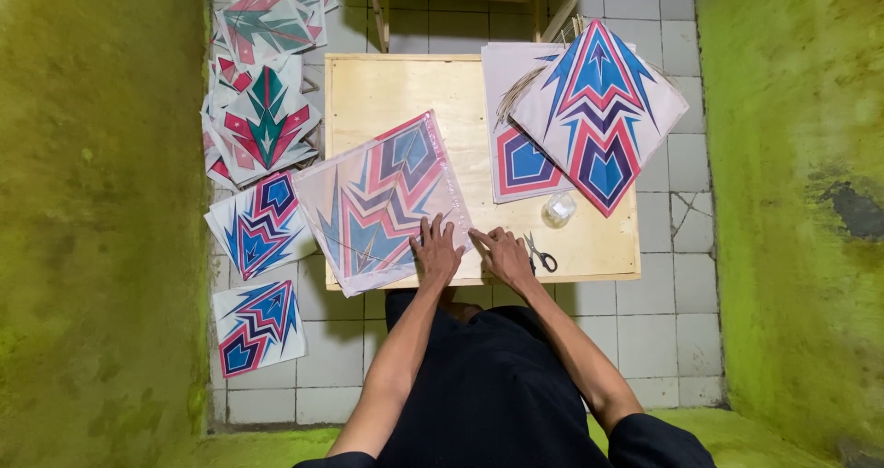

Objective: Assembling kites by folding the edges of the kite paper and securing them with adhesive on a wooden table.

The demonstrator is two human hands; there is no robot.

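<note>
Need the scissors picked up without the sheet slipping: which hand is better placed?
Likely the right hand: the scissors lie just beside it on the wooden table, while the left hand rests flat on the patterned sheet.

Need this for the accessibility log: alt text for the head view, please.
Seen from above, a person's left hand and right hand press flat on the near corner of a patterned square kite sheet lying on a small wooden table. Scissors lie beside the right hand, more patterned kites cover the table's far right, and others are spread over the tiled floor to the left.
</note>
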